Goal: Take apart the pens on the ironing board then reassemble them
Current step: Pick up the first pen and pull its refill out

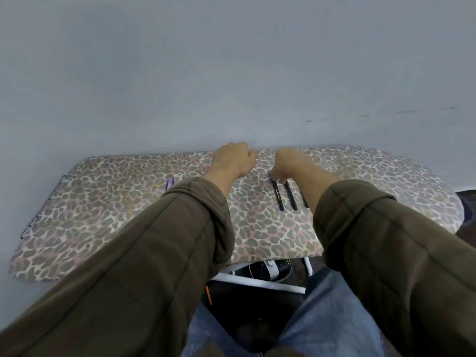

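Two black pens (pixel 277 193) (pixel 291 196) lie side by side on the leopard-print ironing board (pixel 108 210), pointing away from me. A third dark piece (pixel 304 202) shows just beside them, mostly hidden by my right forearm. My right hand (pixel 286 163) reaches down over the pens' far ends, and its fingertips pinch the top of the middle pen. My left hand (pixel 234 161) sits at the board's far edge with its fingers curled away from me; what is inside them is hidden. Thin purple refills (pixel 169 183) lie by my left sleeve.
A grey wall (pixel 231 73) rises directly behind the board. The board's white metal frame (pixel 257 282) and a white and black appliance (pixel 268 270) show under its near edge. My knees in blue jeans are below.
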